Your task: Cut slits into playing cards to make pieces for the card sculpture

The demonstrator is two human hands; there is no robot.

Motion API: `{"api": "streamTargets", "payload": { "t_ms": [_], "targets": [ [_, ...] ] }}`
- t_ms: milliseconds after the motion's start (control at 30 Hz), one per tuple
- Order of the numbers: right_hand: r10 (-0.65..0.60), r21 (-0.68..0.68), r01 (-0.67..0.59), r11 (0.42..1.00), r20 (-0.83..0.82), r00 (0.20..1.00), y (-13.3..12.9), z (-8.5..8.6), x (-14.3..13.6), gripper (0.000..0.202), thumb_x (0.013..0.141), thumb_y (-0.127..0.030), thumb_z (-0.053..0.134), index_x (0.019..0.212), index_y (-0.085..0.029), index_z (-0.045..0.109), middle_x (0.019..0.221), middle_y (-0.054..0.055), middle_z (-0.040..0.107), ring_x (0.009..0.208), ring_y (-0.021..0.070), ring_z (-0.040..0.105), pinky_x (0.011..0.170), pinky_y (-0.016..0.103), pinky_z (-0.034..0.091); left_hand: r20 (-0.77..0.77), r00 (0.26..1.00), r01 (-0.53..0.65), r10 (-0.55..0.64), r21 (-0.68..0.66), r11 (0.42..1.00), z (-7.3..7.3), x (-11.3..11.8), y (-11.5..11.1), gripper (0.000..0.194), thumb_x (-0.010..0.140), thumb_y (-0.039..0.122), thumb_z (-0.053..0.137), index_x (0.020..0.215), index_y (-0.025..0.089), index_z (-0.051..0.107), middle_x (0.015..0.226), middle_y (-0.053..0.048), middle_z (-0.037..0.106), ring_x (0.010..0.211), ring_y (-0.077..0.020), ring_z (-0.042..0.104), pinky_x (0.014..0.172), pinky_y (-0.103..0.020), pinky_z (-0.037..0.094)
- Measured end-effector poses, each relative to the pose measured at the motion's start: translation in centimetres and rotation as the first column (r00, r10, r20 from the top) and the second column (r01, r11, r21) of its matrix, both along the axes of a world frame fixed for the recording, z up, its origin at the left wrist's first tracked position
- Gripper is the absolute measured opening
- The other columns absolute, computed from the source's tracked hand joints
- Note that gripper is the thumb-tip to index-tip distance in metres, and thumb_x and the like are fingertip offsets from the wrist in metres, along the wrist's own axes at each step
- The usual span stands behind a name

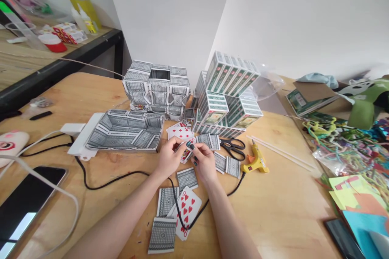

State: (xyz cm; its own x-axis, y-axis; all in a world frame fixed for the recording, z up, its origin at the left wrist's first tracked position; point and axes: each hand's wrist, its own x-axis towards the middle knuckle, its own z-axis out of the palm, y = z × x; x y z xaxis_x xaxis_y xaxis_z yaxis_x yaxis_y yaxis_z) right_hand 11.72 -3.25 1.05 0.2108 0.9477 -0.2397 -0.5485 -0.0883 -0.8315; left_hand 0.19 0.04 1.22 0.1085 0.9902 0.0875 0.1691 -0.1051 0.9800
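Note:
My left hand [170,154] and my right hand [204,160] meet at the middle of the table, both pinching one playing card [186,148] between their fingertips. More face-up cards [179,131] lie just behind them. Folded grey-backed cards [187,178] are scattered below the hands, beside a nine of hearts [188,206] crossed by a black cable. Black scissors [233,148] and a yellow glue gun [257,160] lie to the right. An open tray made of cards [127,131] stands at the left, in front of a blocky card structure [156,89].
Stacked card boxes [227,101] stand behind the scissors. White glue sticks [282,153] lie right of the glue gun. A tablet [27,206] and white cables are at the left edge; coloured paper [358,210] and yarn [349,149] are at the right.

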Motion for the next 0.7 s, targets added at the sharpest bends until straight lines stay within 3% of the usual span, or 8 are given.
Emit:
{"api": "streamTargets", "payload": {
  "t_ms": [300, 500, 700],
  "targets": [
    [0.214, -0.044, -0.211, 0.977, 0.114, 0.970, 0.03, -0.25, 0.64, 0.020, 0.066, -0.034, 0.069, 0.073, -0.016, 0.061, 0.052, -0.005, 0.054, 0.042, 0.0085, 0.049, 0.045, 0.023, 0.045, 0.005, 0.999, 0.038, -0.038, -0.007, 0.999, 0.46, -0.73, 0.58, 0.012, 0.071, 0.023, 0.058, 0.062, 0.016, 0.059, 0.058, 0.003, 0.057, 0.055, -0.0101, 0.049, 0.055, -0.021, 0.039],
    [0.262, -0.070, -0.252, 0.965, 0.311, 0.914, -0.32, 0.07, 0.03, 0.022, 0.074, -0.040, 0.059, 0.072, -0.018, 0.056, 0.043, -0.007, 0.050, 0.034, 0.0092, 0.047, 0.037, 0.022, 0.043, -0.044, 0.998, 0.045, -0.044, 0.044, 0.998, -0.01, -0.63, 0.93, 0.009, 0.069, 0.021, 0.059, 0.061, 0.016, 0.061, 0.064, 0.001, 0.059, 0.061, -0.0112, 0.053, 0.059, -0.022, 0.041],
    [0.281, -0.093, -0.265, 0.960, 0.299, 0.912, -0.34, 0.15, -0.03, 0.016, 0.074, -0.033, 0.055, 0.067, -0.019, 0.052, 0.041, -0.008, 0.047, 0.032, 0.0094, 0.046, 0.033, 0.020, 0.039, -0.133, 0.990, 0.051, -0.037, 0.099, 0.994, -0.21, -0.51, 0.71, 0.010, 0.070, 0.019, 0.057, 0.060, 0.016, 0.059, 0.065, 0.000, 0.060, 0.065, -0.0128, 0.055, 0.063, -0.024, 0.042]
  ]
}}
